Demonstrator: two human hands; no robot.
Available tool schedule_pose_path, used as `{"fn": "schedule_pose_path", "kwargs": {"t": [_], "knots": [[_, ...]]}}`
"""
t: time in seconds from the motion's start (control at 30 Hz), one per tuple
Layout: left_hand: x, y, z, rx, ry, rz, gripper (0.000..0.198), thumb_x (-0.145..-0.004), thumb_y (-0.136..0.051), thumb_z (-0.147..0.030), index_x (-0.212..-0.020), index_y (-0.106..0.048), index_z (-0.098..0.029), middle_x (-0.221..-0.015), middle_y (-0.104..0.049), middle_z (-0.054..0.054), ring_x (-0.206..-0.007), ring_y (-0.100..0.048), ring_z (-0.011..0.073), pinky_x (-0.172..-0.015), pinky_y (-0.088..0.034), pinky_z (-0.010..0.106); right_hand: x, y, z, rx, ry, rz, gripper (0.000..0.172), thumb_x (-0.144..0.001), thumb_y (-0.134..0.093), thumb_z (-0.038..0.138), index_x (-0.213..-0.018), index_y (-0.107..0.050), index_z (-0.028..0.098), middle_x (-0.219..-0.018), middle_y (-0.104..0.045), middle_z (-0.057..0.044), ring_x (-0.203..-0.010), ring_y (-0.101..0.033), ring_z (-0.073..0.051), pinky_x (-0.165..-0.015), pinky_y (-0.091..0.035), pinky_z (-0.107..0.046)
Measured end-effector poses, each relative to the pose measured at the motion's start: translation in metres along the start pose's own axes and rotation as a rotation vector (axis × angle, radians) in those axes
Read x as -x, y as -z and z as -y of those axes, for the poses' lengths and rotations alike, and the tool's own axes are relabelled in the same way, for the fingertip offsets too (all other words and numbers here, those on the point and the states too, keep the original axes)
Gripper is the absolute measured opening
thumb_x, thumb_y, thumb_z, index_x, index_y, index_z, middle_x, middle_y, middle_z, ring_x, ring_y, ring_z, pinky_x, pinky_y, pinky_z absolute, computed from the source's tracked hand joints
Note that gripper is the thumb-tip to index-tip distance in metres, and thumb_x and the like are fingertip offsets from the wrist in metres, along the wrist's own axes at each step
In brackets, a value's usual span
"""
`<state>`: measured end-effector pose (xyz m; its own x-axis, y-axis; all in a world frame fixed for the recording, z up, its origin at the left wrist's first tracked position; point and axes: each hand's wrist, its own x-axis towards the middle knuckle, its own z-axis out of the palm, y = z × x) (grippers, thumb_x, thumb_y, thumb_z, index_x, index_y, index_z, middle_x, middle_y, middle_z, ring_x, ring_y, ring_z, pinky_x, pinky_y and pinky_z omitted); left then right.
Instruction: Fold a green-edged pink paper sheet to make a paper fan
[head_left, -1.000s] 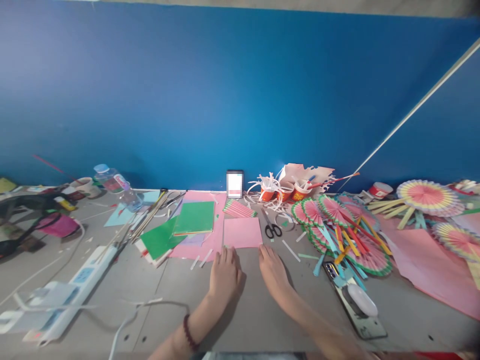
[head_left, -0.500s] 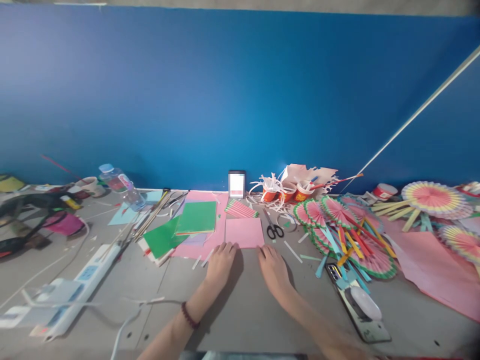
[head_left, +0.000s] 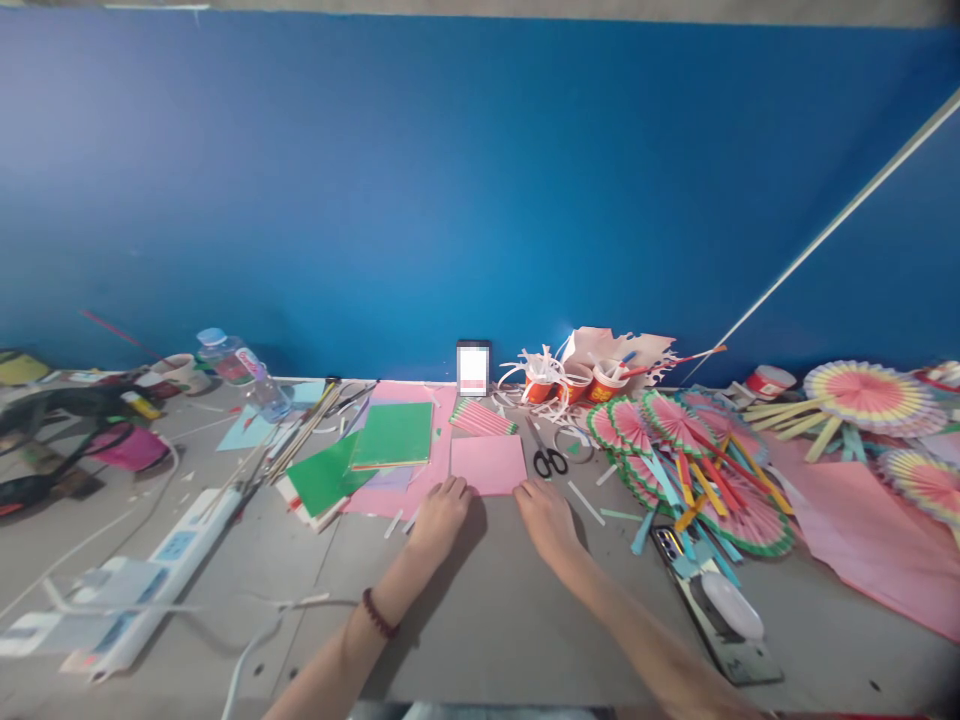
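A small pink sheet of paper (head_left: pixel 489 464) lies flat on the grey table in front of me. My left hand (head_left: pixel 444 512) has its bent fingertips at the sheet's near left corner, and my right hand (head_left: pixel 544 512) has its fingertips at the near right corner. The fingers of both hands are curled close together over those corners. Just behind the sheet is a striped pink folded paper (head_left: pixel 484 417). Black-handled scissors (head_left: pixel 550 461) rest to its right. Green paper sheets (head_left: pixel 394 435) lie to the left on a larger pink sheet (head_left: pixel 442 398).
Folded paper fans (head_left: pixel 679 425) and coloured strips crowd the right, near a phone (head_left: pixel 750 662) with a white case on it. Red cups (head_left: pixel 609 382) and a small screen (head_left: pixel 474 368) stand by the blue wall. A bottle (head_left: pixel 244 370) and power strip (head_left: pixel 169 570) are left.
My left hand has shifted slightly up, and my right fingertips have moved a little left onto the sheet's near right corner. The pink sheet looks unmoved.
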<state>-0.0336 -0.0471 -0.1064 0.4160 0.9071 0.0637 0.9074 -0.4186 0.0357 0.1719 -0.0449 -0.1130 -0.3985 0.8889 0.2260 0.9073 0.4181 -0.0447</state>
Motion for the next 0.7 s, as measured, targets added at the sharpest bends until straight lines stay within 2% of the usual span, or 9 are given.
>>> {"fn": "schedule_pose_path", "kwargs": {"t": [0.27,0.47,0.7], "knots": [[0.002,-0.015,-0.004,-0.065,0.017,-0.079,0.019,-0.089,-0.051,-0.005,-0.099,-0.062,-0.016,-0.098,-0.061,0.007,-0.093,-0.058,0.0216,-0.077,-0.048,0.034,0.001,0.001,0.003,0.064,0.009,0.026,0.018,-0.089,-0.054,0.003,-0.087,-0.065,0.017,-0.087,-0.067,-0.005,-0.087,-0.06,-0.019,-0.08,-0.043,-0.031],[0.007,-0.013,-0.011,-0.091,0.042,-0.12,0.022,-0.089,-0.051,-0.005,-0.105,-0.062,-0.016,-0.099,-0.062,0.007,-0.094,-0.058,0.0225,-0.076,-0.047,0.034,0.003,-0.004,0.005,0.094,-0.004,0.031,0.015,-0.088,-0.056,0.006,-0.09,-0.066,0.017,-0.089,-0.067,-0.006,-0.088,-0.061,-0.021,-0.08,-0.043,-0.032],[0.009,-0.009,-0.02,-0.151,0.047,-0.143,0.021,-0.088,-0.052,-0.006,-0.101,-0.066,-0.016,-0.103,-0.063,0.01,-0.089,-0.058,0.0231,-0.075,-0.046,0.036,0.005,-0.006,0.007,0.106,0.002,-0.006,0.018,-0.089,-0.054,0.004,-0.091,-0.067,0.017,-0.089,-0.067,-0.006,-0.089,-0.061,-0.021,-0.081,-0.044,-0.034]]}}
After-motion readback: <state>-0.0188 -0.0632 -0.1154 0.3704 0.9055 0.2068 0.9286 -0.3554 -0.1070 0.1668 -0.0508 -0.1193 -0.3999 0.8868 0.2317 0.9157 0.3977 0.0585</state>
